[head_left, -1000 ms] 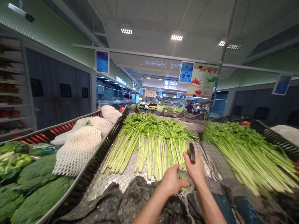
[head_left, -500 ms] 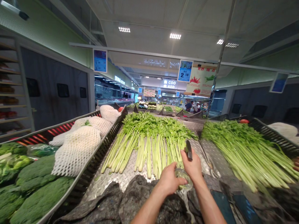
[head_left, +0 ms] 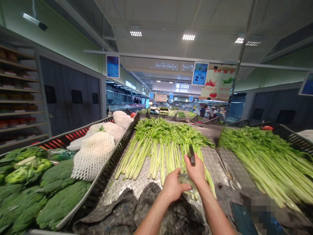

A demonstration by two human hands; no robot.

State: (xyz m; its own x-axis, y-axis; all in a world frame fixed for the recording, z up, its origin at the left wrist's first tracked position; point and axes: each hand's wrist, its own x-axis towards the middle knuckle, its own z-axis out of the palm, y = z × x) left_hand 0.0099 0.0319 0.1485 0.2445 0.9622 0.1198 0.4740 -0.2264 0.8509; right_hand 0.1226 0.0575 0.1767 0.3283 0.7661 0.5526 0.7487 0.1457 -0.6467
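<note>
In front of the celery [head_left: 156,153], which lies in a loose row on the metal tread plate, my two hands are close together. My left hand [head_left: 172,186] is closed round a round, see-through thing [head_left: 187,182] that looks like a roll of clear tape. A short black handle [head_left: 192,155] sticks up from my right hand [head_left: 195,168]; the tool's other end is hidden. The fingers of my right hand also reach the far side of the roll. Celery stalks pass behind and below my right hand.
A dark grey blanket [head_left: 105,212] covers the front edge. To the left, a black crate [head_left: 80,195] holds broccoli [head_left: 63,202] and net-wrapped produce [head_left: 95,156]. A mirror panel at the right reflects celery [head_left: 259,160]. A dark phone-like slab [head_left: 241,213] shows low right.
The view has turned slightly left, so the scene sits further right. My hands have shifted a little left across the celery, still holding the roll and the black handle.
</note>
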